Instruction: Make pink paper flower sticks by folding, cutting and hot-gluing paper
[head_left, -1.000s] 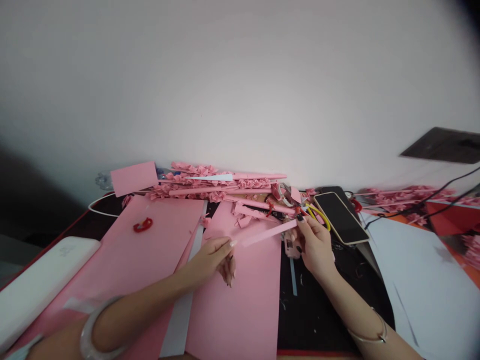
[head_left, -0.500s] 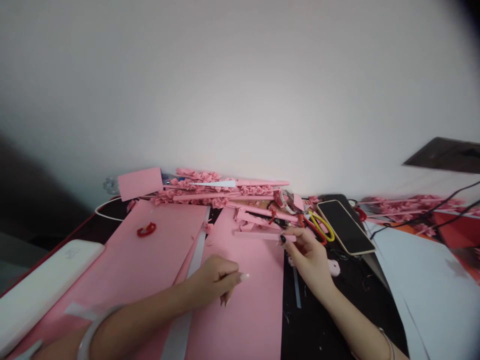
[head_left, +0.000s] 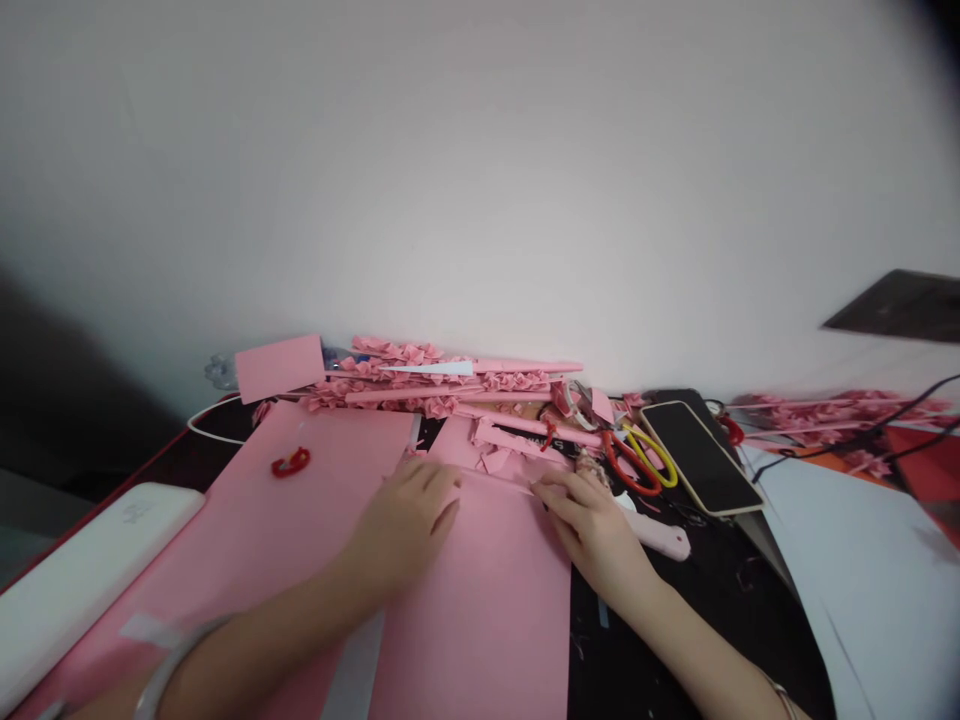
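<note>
A narrow pink paper strip [head_left: 495,482] stretches between my two hands, just over a large pink paper sheet [head_left: 480,600]. My left hand [head_left: 409,520] is closed at its left end, with fingers bent and slightly blurred. At the right end, my right hand [head_left: 589,520] pinches the strip, its fingertips turned downward. Both ends are hidden under the fingers. Right beside my right hand lies a pale pink handle [head_left: 656,533], partly covered by that hand. Small folded pink paper pieces [head_left: 491,458] sit just beyond the strip.
Scissors with red and yellow handles [head_left: 646,462] and a phone [head_left: 701,458] lie to the right, near white sheets [head_left: 870,590]. Pink paper flower sprigs [head_left: 420,385] line the wall. At left are a red tape-like ring [head_left: 290,462] and a long white case [head_left: 97,570].
My left hand has moved up and away from me to the strip's left end. My right hand has lowered the strip toward the sheet, and more of the pale pink handle shows.
</note>
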